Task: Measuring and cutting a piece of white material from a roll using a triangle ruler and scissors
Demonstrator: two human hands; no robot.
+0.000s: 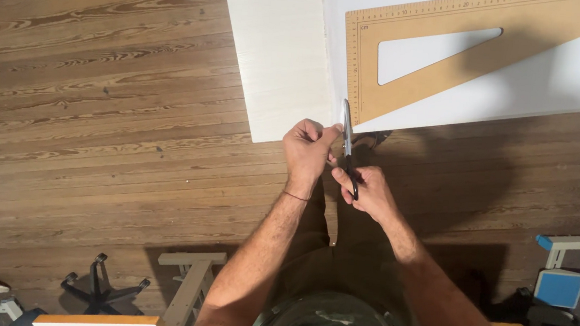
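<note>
Left hand (307,146) pinched on the near edge of a large white sheet (556,74), right hand (364,189) closed through the black handles of scissors (347,147). Blades pointing away, just entering the sheet's near edge beside the corner of a brown set square (407,100). Sheet spread flat on the wooden floor (100,97), overlapping a white board (279,50) at its left edge. Probably light and thin yet fairly stiff, prone to creasing; best gripped close to the cut, by the edge. Plain matte white, clean and smooth, straight-edged. Scissors slim, steel-bladed, small.
</note>
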